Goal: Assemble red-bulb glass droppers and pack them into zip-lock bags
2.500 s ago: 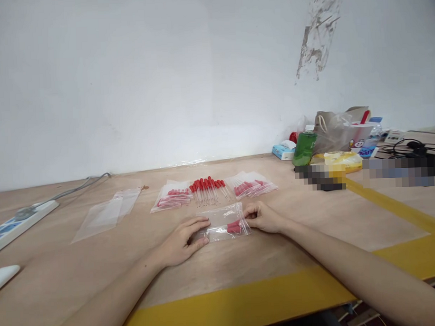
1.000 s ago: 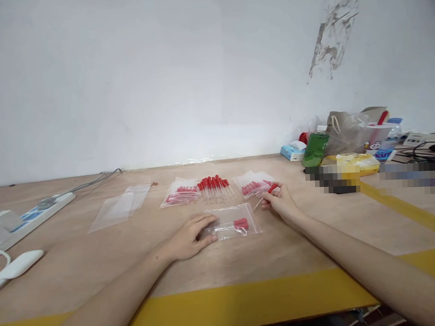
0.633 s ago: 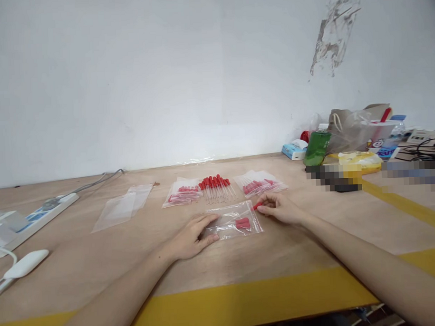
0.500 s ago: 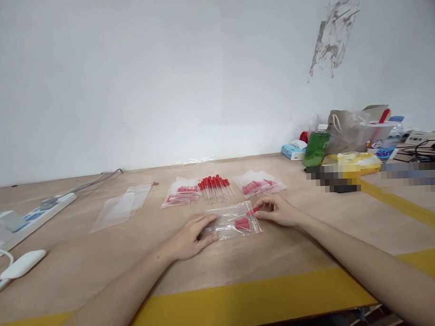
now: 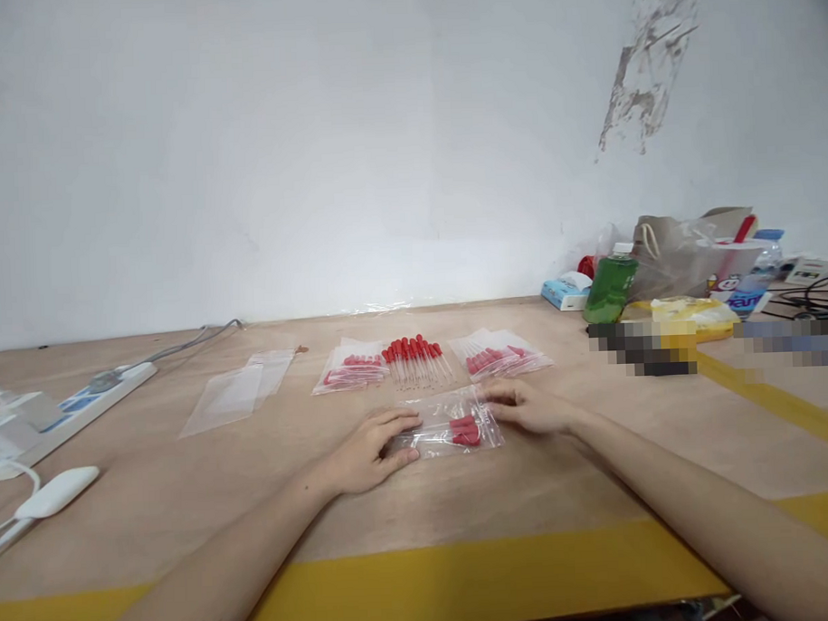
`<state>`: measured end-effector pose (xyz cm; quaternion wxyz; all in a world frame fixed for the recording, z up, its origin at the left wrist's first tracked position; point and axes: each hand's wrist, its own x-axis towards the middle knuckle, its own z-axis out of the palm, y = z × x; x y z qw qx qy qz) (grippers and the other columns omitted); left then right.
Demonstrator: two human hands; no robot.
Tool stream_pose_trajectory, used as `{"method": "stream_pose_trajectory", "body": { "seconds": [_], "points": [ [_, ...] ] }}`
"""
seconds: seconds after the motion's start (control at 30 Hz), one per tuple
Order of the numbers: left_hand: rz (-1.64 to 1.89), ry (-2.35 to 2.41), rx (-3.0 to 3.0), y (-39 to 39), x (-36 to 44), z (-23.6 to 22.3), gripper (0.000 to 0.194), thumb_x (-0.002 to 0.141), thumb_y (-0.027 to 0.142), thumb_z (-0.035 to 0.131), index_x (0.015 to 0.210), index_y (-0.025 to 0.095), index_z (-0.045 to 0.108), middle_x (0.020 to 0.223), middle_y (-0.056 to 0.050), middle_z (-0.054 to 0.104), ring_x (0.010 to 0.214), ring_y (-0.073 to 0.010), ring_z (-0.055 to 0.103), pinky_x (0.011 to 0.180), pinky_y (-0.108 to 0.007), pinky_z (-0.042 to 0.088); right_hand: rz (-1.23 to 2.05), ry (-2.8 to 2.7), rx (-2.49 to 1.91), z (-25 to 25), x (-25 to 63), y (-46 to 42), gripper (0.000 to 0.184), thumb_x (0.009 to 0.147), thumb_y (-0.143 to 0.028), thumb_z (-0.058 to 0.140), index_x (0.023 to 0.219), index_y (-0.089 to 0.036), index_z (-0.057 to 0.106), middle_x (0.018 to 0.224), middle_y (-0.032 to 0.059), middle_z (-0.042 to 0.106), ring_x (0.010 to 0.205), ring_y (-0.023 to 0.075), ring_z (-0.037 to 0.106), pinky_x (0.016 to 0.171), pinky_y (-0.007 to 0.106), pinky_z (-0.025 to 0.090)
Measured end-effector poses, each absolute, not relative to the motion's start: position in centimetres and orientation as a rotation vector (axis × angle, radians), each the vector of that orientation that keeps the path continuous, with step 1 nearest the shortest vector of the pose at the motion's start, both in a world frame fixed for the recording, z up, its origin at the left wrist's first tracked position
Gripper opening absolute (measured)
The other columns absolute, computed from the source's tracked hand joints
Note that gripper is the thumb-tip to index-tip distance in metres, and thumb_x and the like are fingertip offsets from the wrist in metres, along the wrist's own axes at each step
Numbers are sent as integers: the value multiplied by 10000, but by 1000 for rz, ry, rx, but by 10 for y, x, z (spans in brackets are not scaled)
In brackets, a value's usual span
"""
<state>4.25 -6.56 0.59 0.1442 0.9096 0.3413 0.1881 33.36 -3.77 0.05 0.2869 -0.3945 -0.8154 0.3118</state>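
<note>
A clear zip-lock bag (image 5: 432, 447) lies flat before me, with several red-bulbed droppers (image 5: 465, 430) inside, bulbs toward its right end. My left hand (image 5: 373, 450) rests at the bag's left end, thumb and fingers spread apart on the plastic. At the upper right corner of the bag, by its mouth, the fingers of my right hand (image 5: 526, 406) are closed on the plastic; the fingertips are slightly blurred. Behind the bag lies a row of loose droppers (image 5: 412, 351), flanked by a left stack of filled bags (image 5: 348, 365) and a right stack of filled bags (image 5: 501, 355).
Flat bags without contents (image 5: 237, 389) lie at left, near a white power strip (image 5: 84, 413) and a white plug-like piece (image 5: 57, 492). At right stand a green bottle (image 5: 610, 285), a tissue pack (image 5: 566, 292) and a yellow packet (image 5: 692, 319). Yellow tape (image 5: 464, 571) lines the front edge.
The dropper that my right hand held at the bag's mouth is now inside, alongside the others. My right fingers have moved onto the bag's corner. The left hand stays put.
</note>
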Motion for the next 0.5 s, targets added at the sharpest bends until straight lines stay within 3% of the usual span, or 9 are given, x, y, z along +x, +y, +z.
{"method": "stream_pose_trajectory", "body": {
  "seconds": [0.1,0.2,0.37,0.5],
  "points": [
    [534,976,2636,-65,43,6,405,840,407,439,1214,252,466,1256,-51,465,1153,-203,419,979,-382,341,808,-1954,-1233,9,339,-24,283,710,-397,546,779,-138,639,807,64,640,755,163,575,686,285,447],
    [509,977,2641,-65,43,7,413,847,409,428,1228,253,457,1279,-49,444,1167,-199,407,992,-368,326,595,-1864,-1481,18,328,-3,194,667,-322,585,724,-142,628,705,49,645,667,151,579,595,243,437],
    [470,963,2627,-64,42,10,374,892,367,340,1235,266,450,1289,-28,444,1189,-181,385,1012,-367,297,511,-1817,-1788,26,283,43,119,615,-209,600,703,-146,650,664,69,650,646,177,602,564,243,438],
    [474,942,2633,-63,42,10,380,885,369,361,1238,257,448,1284,-36,448,1180,-176,393,1007,-360,305,476,-1799,-1838,19,254,70,108,594,-169,608,671,-99,638,691,164,633,737,269,610,610,316,450]
  ]
}}
